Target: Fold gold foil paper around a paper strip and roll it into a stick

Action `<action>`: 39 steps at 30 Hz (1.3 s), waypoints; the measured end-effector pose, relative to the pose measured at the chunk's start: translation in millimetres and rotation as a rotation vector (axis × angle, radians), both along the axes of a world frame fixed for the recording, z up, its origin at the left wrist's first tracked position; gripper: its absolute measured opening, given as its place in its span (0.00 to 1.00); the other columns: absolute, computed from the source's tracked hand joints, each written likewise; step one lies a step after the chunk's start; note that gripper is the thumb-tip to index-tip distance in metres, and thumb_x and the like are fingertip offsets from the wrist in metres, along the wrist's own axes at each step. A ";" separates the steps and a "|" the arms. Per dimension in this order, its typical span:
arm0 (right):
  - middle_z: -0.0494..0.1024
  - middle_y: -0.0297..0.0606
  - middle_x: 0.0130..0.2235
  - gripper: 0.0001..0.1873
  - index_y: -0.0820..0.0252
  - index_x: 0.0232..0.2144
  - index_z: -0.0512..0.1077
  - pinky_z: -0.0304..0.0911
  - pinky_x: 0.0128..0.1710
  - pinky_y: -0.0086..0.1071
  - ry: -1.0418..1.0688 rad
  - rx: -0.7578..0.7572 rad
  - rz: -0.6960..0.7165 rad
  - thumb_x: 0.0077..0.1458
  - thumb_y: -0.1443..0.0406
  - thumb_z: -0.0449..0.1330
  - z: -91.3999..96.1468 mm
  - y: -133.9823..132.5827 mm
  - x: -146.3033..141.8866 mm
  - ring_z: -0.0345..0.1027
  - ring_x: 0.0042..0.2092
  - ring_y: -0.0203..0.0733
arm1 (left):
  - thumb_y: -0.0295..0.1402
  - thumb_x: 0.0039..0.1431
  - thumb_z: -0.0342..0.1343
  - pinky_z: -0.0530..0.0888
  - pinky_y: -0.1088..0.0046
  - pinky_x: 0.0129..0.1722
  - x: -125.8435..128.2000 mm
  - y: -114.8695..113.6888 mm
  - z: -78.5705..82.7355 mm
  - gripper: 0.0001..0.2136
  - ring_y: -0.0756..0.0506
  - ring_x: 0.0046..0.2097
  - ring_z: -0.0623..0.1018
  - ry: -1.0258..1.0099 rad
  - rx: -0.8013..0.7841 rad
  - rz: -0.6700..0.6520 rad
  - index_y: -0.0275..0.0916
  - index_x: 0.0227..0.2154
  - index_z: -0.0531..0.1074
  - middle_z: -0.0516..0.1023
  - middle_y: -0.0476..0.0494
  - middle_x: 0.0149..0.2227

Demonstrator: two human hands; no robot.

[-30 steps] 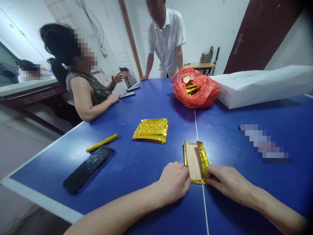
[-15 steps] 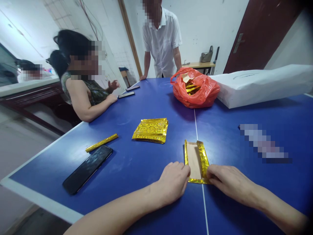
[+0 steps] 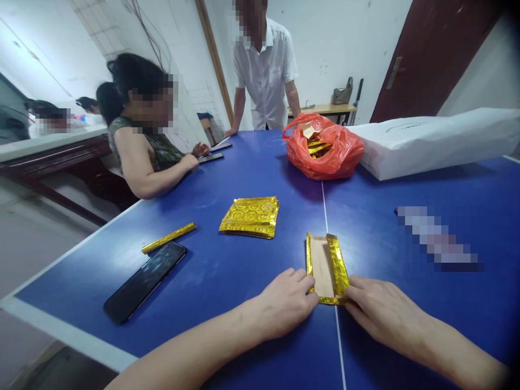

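Note:
A gold foil paper sheet (image 3: 323,265) lies on the blue table with its plain tan side up. Its left, right and near edges are folded inward, showing gold strips. My left hand (image 3: 288,298) pinches its near left corner, fingers curled together. At the near right corner, my right hand (image 3: 377,303) grips the folded edge between thumb and fingers. Beyond my left hand sits a flat stack of gold foil papers (image 3: 249,218). Farther left, a rolled gold foil tube (image 3: 169,237) lies against a black phone (image 3: 145,281).
A red plastic bag (image 3: 325,151) holding gold foil papers stands at the back, beside a large white package (image 3: 434,142). A blurred-out flat object (image 3: 436,238) lies at right. One person (image 3: 142,135) sits at left near two phones; another (image 3: 264,76) leans on the far edge.
My left thumb has shifted down to the sheet's near edge, and my right fingers have shifted slightly at the corner. The seated person has leaned forward, hands closer to the phones.

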State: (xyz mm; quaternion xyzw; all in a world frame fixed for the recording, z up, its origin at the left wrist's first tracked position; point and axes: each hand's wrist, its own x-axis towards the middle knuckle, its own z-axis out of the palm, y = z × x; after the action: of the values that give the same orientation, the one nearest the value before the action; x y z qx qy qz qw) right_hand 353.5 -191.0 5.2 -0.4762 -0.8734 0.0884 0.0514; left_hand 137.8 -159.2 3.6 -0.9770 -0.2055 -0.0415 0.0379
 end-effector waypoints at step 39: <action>0.70 0.35 0.26 0.13 0.59 0.27 0.64 0.55 0.27 0.32 -0.171 0.475 0.084 0.44 0.79 0.48 -13.5 -6.2 -14.4 0.62 0.26 0.39 | 0.24 0.58 0.47 0.68 0.71 0.32 2.7 9.7 -7.6 0.05 0.46 0.36 0.70 0.019 0.070 -0.175 0.31 0.32 0.67 0.71 0.42 0.31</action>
State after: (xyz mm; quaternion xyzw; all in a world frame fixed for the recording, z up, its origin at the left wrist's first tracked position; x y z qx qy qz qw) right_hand 339.2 -197.3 -8.3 -0.4199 -0.8898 -0.1575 0.0842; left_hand 140.5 -149.5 -4.0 -0.9897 -0.1174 -0.0424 0.0704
